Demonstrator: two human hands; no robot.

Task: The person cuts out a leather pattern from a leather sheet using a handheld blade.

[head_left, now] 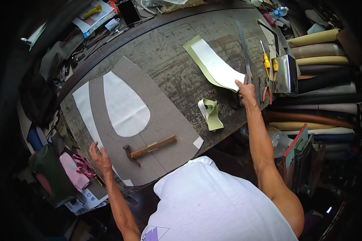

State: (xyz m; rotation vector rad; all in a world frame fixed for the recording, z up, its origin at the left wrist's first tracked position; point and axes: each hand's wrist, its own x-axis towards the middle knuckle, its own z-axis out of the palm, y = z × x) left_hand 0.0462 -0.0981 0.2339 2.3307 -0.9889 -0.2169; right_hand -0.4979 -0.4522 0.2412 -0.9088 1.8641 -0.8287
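Note:
My right hand (pixel 247 93) is closed at the narrow end of a pale green sheet with a white face (pixel 215 60). A dark object beside those fingers is partly hidden, and I cannot make out what it is. A long metal ruler (pixel 243 44) lies just beyond this hand. My left hand (pixel 101 158), fingers apart, is at the left edge of a large grey board (pixel 165 116). White material shows through the board's teardrop opening (pixel 126 108) and along its left side. A hammer (pixel 151 149) with a wooden handle rests on the board.
A curled green and white strip (pixel 211 114) lies on the worn table (pixel 165 52). At right are a yellow screwdriver (pixel 266 60), pliers (pixel 267 94), a shiny metal box (pixel 284 74) and several material rolls (pixel 315 86). Pink material (pixel 73 170) sits at the left.

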